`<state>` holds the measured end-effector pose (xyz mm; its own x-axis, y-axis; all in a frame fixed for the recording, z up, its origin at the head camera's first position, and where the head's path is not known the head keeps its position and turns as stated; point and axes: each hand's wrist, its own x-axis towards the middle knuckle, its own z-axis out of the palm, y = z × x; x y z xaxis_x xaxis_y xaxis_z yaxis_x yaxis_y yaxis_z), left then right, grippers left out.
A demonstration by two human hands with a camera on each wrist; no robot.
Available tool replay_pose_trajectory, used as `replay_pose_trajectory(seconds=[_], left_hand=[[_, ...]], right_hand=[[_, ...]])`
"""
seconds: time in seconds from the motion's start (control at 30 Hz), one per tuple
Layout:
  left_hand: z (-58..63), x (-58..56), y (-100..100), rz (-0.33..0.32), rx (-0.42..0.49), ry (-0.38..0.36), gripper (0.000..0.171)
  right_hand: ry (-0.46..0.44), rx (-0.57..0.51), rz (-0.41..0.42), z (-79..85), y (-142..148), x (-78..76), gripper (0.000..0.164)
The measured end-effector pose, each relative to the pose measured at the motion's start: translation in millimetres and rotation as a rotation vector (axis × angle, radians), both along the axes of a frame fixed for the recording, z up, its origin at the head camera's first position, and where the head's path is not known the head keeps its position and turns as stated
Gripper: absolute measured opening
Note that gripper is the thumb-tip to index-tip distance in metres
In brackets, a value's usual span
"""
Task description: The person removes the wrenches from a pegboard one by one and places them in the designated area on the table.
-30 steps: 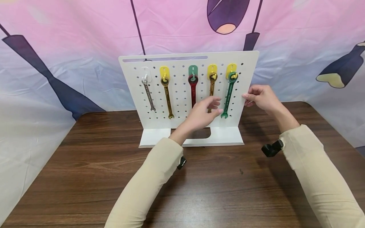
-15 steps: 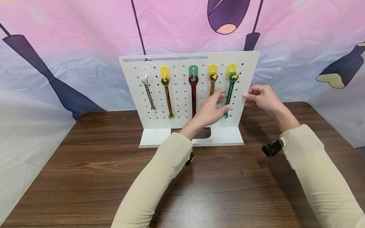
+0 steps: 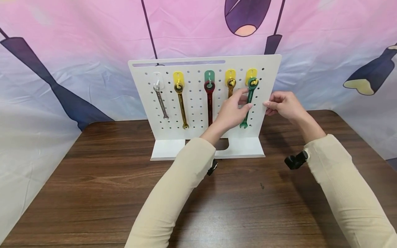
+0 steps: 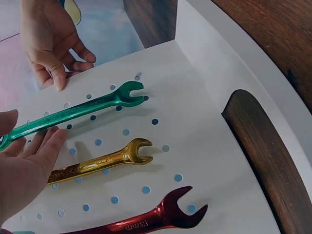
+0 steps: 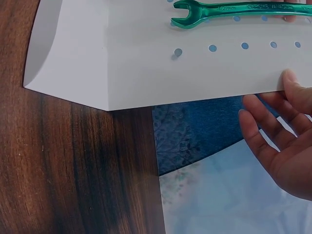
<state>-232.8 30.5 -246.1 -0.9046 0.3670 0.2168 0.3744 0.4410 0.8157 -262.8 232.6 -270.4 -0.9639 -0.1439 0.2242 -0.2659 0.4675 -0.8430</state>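
Observation:
A green combination wrench (image 3: pixel 250 98) hangs by its ring end from a yellow hook at the right of the white pegboard (image 3: pixel 193 119). My left hand (image 3: pixel 232 111) is at its shaft, fingers on one side and thumb on the other; in the left wrist view the thumb stands a little off the shaft. Behind this hand a gold wrench (image 4: pixel 105 163) is partly hidden in the head view. My right hand (image 3: pixel 283 105) pinches the board's right edge, thumb (image 5: pixel 291 80) in front and fingers behind.
A red wrench (image 3: pixel 210 100), another gold wrench (image 3: pixel 182 106) and a silver wrench (image 3: pixel 161 103) hang further left on hooks. The board's base rests on a brown wooden table (image 3: pixel 102 182). A printed cloth (image 3: pixel 93 41) hangs behind.
My left hand has moved right and slightly up, from in front of the right gold wrench to the green wrench's shaft. My right hand has stayed on the board's edge.

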Motion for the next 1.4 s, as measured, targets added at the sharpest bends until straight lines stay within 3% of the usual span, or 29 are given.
replay_pose_trajectory(seconds=[0.33,0.77,1.4], left_hand=[[3.3,-4.1,4.5,0.032,0.006,-0.012,0.043],[2.4,-2.5,8.1,0.114,0.06,0.045,0.023],[4.1,0.3,10.6,0.075,0.126,0.007,0.018]], right_hand=[[-0.005,-0.007,0.003,0.0,-0.3,-0.2,0.023],[-0.004,-0.029,0.015,-1.1,-0.1,-2.0,0.02],[0.007,-0.019,0.005,-0.2,-0.3,0.4,0.02]])
